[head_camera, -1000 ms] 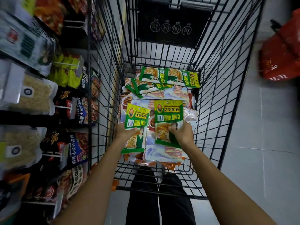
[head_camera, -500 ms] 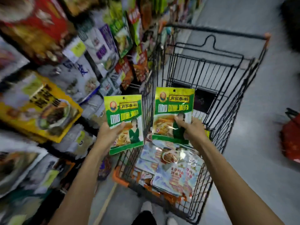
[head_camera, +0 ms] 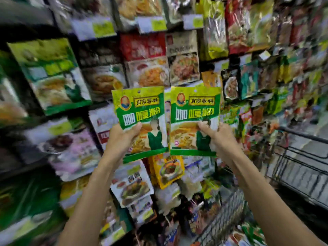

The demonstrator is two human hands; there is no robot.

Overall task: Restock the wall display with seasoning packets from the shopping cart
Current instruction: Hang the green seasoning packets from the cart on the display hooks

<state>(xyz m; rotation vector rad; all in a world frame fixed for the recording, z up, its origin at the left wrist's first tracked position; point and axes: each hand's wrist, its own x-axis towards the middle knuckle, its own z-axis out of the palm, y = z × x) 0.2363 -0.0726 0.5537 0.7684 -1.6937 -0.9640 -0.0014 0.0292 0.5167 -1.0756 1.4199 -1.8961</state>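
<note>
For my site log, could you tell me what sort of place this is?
Most likely a supermarket aisle: a wall display crowded with hanging food packets, price tags above them, and a wire shopping cart alongside.

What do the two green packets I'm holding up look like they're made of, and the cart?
Left packet and right packet: most likely thin glossy plastic film, printed; both show shine, slight wrinkling and a punched hang hole at the top. They bend a little where the left hand and right hand pinch them. Cart: dark metal wire, probably coated; blur hides the finish.
</note>
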